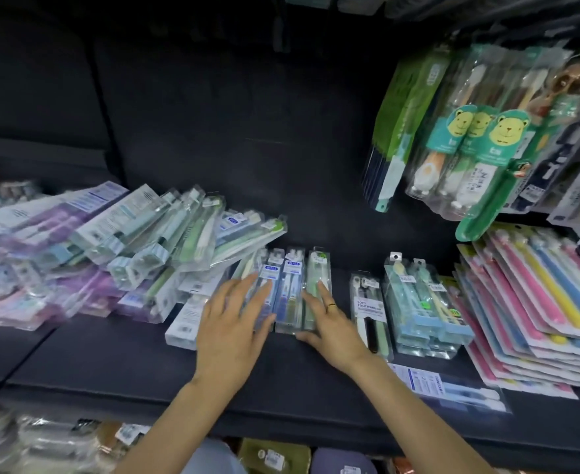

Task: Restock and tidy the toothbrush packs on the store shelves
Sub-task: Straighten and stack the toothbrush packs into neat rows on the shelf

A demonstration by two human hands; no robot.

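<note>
Toothbrush packs (290,292) in clear plastic lie flat in a short row at frame centre, on the dark shelf (117,357). Left hand (228,331): fingers straight, slightly spread, laid flat on the left-most packs of the row, tips pointing toward 1 o'clock. Right hand (329,328): fingers straight and together, resting on the green pack (317,278) at the row's right end; thumb at the pack's near edge; a ring on one finger. Neither hand curls round anything.

Outward from the hands:
- 9 to 10 o'clock: loose heap of packs (110,248), purple, blue and green, overlapping at angles, touching the row's left side.
- 3 o'clock: pack labelled "SOFT TOOTHBRUSH" (370,309), just beside the row; beyond it, a blue stacked pile (425,302).
- 3 to 4 o'clock: fanned stack of pink, yellow and blue carded brushes (535,302).
- 4 o'clock, shelf front: one flat white pack (452,391).
- 1 to 2 o'clock: hanging packs with bear faces (480,145) against the dark back panel (247,114).
- 6 o'clock: lower shelf goods (274,456), blurred.
</note>
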